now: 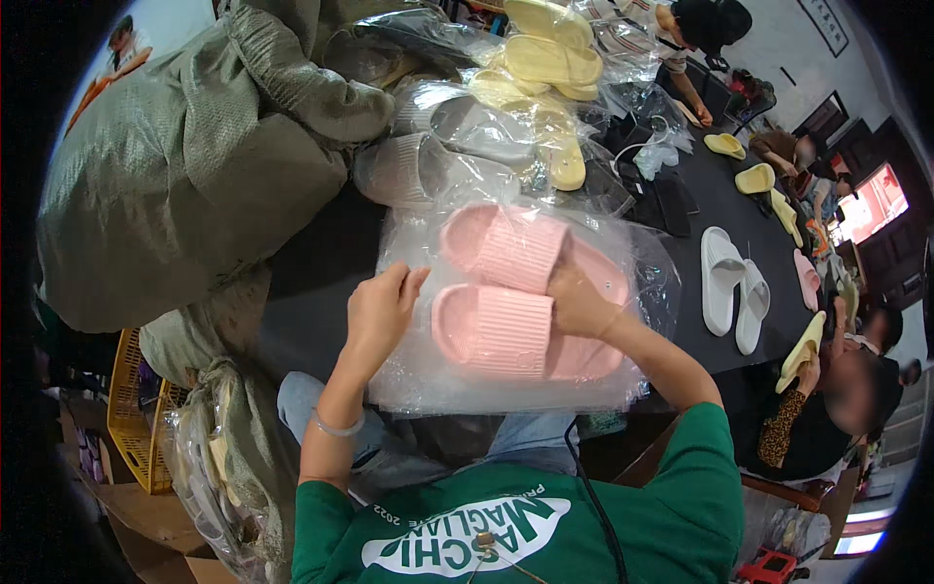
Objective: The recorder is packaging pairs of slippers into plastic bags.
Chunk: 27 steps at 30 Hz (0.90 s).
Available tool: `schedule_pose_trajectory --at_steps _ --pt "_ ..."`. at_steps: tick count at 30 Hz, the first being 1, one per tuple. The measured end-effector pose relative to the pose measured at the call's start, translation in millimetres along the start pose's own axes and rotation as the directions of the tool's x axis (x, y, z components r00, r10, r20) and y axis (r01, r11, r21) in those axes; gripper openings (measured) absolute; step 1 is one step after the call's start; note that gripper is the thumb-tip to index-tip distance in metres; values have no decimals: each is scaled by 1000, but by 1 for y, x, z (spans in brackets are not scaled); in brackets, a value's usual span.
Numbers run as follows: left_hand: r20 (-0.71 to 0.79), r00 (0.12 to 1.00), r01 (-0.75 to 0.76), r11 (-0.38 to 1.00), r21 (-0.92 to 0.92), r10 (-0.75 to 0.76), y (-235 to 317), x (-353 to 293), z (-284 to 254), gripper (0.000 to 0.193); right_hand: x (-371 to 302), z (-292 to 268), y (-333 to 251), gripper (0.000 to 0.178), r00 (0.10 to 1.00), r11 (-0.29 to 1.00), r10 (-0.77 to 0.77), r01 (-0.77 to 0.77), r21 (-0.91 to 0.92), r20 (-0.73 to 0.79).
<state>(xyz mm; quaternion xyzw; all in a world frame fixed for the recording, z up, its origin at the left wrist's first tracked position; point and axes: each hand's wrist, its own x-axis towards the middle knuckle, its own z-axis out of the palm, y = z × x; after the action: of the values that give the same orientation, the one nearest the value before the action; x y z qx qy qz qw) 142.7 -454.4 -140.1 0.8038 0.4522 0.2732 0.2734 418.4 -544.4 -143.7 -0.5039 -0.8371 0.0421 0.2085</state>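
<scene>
Two pink slide slippers point(491, 331) with ribbed straps lie side by side, toes to the left, over a stack of clear plastic bags point(506, 397) in front of me. I cannot tell whether they lie inside the top bag or on it. My right hand point(584, 304) reaches in at the open heel side, its curled fingers against the slippers beside the straps; the fingertips are hidden. At the left edge of the stack, my left hand point(382, 310) is raised with its fingers curled in and the thumb side up. Whatever it may pinch cannot be made out.
Bagged grey slippers point(443, 146) and yellow slippers point(550, 63) are piled beyond the bags. A large woven sack point(185, 185) bulges at left, above a yellow crate point(131, 419). White slippers point(722, 282) stand on the dark table point(681, 336) at right. Several people work along it.
</scene>
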Motion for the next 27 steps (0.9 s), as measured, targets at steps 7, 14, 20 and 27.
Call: schedule_pose_trajectory --at_steps 7,14,20,27 --pt "-53 978 192 974 -123 -200 -26 -18 -23 43 -59 -54 -9 44 906 946 321 -320 47 -276" --pt "14 975 224 973 -58 -224 -17 -24 -22 46 -139 -76 0 39 685 767 556 -641 -27 -471" --pt "26 978 203 977 66 -205 -18 -25 -19 43 -218 -107 31 30 333 517 721 -842 152 -608" --pt "-142 975 191 969 160 -168 -8 -32 -9 34 -159 -119 -14 30 107 515 769 -689 511 -631"
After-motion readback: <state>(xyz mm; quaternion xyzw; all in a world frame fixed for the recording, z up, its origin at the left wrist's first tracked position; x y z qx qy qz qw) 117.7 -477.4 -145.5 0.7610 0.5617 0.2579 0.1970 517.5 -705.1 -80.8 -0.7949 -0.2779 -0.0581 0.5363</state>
